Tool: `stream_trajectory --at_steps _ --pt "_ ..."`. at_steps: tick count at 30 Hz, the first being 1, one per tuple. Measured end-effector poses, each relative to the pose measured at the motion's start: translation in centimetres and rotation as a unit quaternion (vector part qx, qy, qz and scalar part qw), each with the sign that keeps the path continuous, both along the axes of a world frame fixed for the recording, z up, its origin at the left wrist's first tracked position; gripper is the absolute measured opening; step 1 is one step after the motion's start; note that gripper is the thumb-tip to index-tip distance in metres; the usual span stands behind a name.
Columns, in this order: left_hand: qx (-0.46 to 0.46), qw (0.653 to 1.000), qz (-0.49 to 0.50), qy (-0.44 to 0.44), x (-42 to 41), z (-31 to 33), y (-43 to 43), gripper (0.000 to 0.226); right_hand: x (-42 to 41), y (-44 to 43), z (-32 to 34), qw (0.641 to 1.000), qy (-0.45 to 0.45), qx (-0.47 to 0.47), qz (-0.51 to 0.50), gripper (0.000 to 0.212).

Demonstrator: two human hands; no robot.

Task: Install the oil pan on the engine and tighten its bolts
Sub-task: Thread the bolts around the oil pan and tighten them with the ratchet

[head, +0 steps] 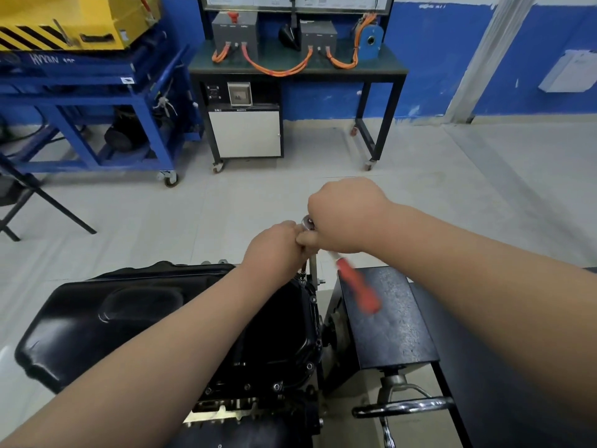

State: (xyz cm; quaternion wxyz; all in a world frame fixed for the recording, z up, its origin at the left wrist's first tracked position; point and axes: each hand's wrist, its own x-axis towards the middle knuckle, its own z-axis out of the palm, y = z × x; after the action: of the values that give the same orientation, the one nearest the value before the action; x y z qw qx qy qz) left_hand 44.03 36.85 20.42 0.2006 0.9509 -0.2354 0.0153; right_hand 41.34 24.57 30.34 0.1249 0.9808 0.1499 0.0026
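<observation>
- Black pan, where have you got it?
- The oil pan (145,318) sits flange-down on the upturned engine (245,412), near and left in my view. The stand's black box (387,318) is just to its right.
- And your hands?
- My right grip (342,215) is closed over the ratchet (308,222) close to its head. The orange handle (357,286) sticks out nearer and to the right, and it is smeared, so I judge it is mid-swing. My left grip (274,244) is curled round the top of the extension (303,271), touching the right one and steadying the tool. The extension drops to the pan's far right corner.
- How far along are we?
- Placing the pan looks done. I can see bolt heads (277,387) seated along the near flange and up the right edge. Tightening is in hand at that far right corner.
- What's left, then?
- From here I can't tell which bolts are snug and which are only started, because the heads all look alike. My arms cover much of the far edge, and the left end's flange is hidden under the pan's bulge. I'd reckon on going round every bolt with the ratchet before calling it finished.
</observation>
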Motion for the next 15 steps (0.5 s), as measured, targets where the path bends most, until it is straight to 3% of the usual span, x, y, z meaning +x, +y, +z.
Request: stream_trajectory --at_steps 3,7,8,12,15 --pt "0.085 0.995 -0.035 -0.029 0.3 0.2 0.0 0.036 0.0 0.0 -0.2 1.000 0.009 0.001 -0.025 0.048" --pt "0.154 0.982 -0.103 -0.033 0.6 0.5 -0.1 0.036 0.6 -0.8 0.6 0.995 0.051 -0.028 0.085 0.014" --pt "0.161 0.981 -0.104 -0.025 0.8 0.5 -0.1 0.036 0.6 -1.0 0.7 0.994 0.050 -0.028 0.097 0.014" --pt "0.148 0.988 -0.036 -0.012 0.3 0.3 -0.2 0.036 0.1 -0.8 0.0 1.000 -0.001 0.009 0.000 0.042" --pt "0.114 0.993 0.002 -0.010 -0.4 0.0 -0.7 0.025 -0.2 -0.5 -0.4 0.998 0.027 0.032 -0.052 0.046"
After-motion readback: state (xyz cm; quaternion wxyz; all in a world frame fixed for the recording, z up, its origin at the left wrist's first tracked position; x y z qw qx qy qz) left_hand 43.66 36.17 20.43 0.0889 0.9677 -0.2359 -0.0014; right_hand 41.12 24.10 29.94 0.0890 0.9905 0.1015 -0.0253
